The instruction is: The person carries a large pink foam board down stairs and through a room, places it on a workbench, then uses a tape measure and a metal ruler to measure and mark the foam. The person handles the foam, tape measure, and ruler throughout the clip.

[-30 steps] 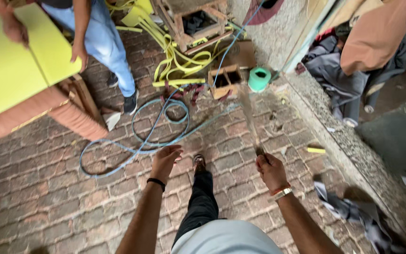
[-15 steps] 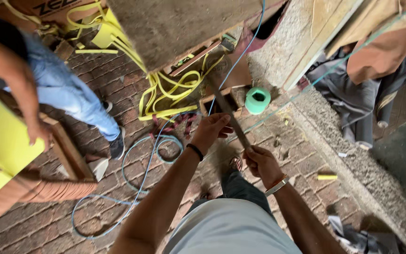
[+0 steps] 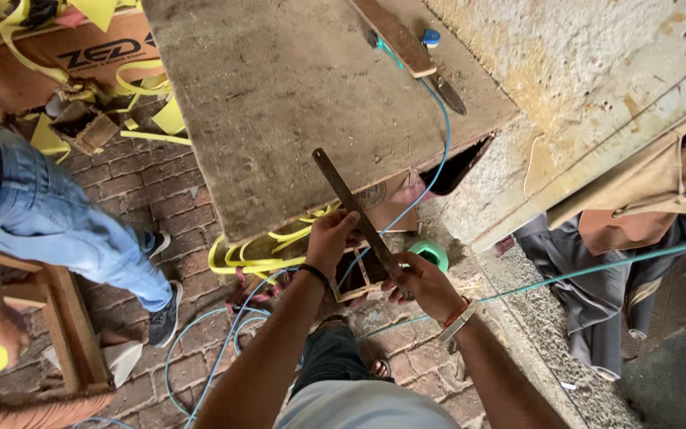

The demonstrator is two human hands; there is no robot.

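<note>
saw blade (image 3: 356,213), a long thin strip of dark metal, runs slanting between my two hands just off the near edge of the worn wooden board (image 3: 279,103), its far end lying over that edge. my left hand (image 3: 332,238) has its fingers curled shut around the middle of the strip, and my right hand (image 3: 422,282) is clamped on the lower end near my wrist band; whether that end has a handle i can't quite tell, my fingers hide it. to do this well i'd say keep both grips firm and low on the flat sides, away from any toothed edge, and hold the strip straight so it doesn't bow or spring. on the board's far right corner lie a flat wooden stick (image 3: 393,36) and a blue cable (image 3: 442,119), which drops over the edge and coils on the brick floor (image 3: 144,191). yellow strapping (image 3: 260,254) is heaped under the board's near edge, with a green roll of tape (image 3: 432,254) just beside my right hand. a rough concrete wall (image 3: 597,79) stands to the right, with cloth hanging against it, and another person in blue jeans (image 3: 65,222) stands at the left.
</note>
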